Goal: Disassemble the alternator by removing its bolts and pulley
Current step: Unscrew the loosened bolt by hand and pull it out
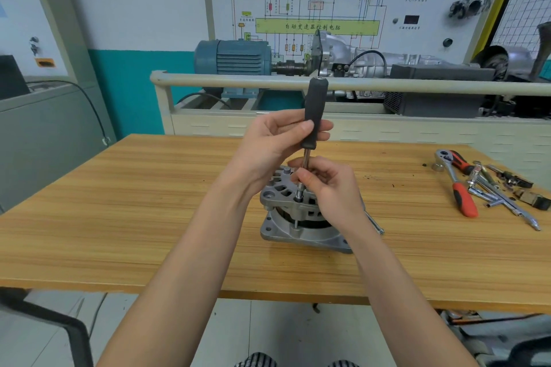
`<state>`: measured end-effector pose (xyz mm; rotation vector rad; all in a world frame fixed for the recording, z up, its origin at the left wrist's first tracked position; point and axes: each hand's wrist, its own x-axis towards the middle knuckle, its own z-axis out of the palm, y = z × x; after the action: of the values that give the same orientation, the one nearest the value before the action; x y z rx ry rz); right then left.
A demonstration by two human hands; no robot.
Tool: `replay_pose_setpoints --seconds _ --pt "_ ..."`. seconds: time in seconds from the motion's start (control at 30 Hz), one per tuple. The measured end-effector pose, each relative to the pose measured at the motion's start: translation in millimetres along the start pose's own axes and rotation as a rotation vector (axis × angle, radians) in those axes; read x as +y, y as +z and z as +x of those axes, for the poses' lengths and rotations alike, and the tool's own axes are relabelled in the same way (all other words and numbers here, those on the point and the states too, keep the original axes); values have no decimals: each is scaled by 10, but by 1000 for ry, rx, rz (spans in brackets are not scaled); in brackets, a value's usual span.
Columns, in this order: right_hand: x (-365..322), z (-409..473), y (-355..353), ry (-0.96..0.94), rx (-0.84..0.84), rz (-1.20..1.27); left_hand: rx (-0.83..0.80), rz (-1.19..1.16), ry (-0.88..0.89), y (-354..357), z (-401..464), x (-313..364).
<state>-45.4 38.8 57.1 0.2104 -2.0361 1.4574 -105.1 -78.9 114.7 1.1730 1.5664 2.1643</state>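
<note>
The grey alternator (pixel 301 232) stands upright on the wooden table (pixel 119 217), its slotted end cover on top. A nut driver with a black handle (pixel 314 110) stands vertical over a bolt (pixel 299 197) at the cover's front edge. My left hand (pixel 277 140) grips the lower handle. My right hand (pixel 325 185) pinches the steel shaft just above the socket. A removed long bolt (pixel 374 222) lies on the table right of the alternator, partly hidden by my right wrist.
A red-handled ratchet (pixel 456 185), extension bars and sockets (pixel 504 191) lie at the table's right end. Behind the table runs a beige rail (pixel 238 80) with a blue motor (pixel 235 56) and a gearbox trainer board. A black chair back (pixel 59 325) sits at lower left.
</note>
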Motion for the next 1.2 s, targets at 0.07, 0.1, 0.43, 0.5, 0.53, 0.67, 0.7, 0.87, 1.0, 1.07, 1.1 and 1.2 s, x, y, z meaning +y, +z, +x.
replay_pose_setpoints --seconds 0.07,0.1,0.43,0.5,0.53,0.67,0.7,0.87,1.0,1.07,1.1,1.2 --pt "-6 -5 -8 7 -12 8 95 34 26 39 14 5" --pt "-5 -7 -7 4 -4 11 153 69 43 50 25 6" --pt "12 0 10 -26 76 -9 -25 67 -57 9 -1 27" --pt "17 7 -16 -10 32 8 -13 21 -50 -15 -8 24" --pt "14 4 -25 1 2 15 18 8 -38 -12 -10 26" --pt "22 -5 -23 -7 -58 -27 192 113 41 -2 29 -13" --pt "22 -8 -10 -16 -47 -33 219 117 48 2 36 -22" --pt "13 -14 39 -25 125 -30 283 94 57 41 36 -35" --pt "20 -7 40 -31 128 -61 354 168 97 91 35 -29" --pt "33 -5 33 -44 100 -82 295 214 89 112 29 -23" --pt "39 -4 27 -54 89 -94 235 219 63 116 21 -22" --pt "58 -3 4 -68 62 -109 40 125 -23 62 -19 -11"
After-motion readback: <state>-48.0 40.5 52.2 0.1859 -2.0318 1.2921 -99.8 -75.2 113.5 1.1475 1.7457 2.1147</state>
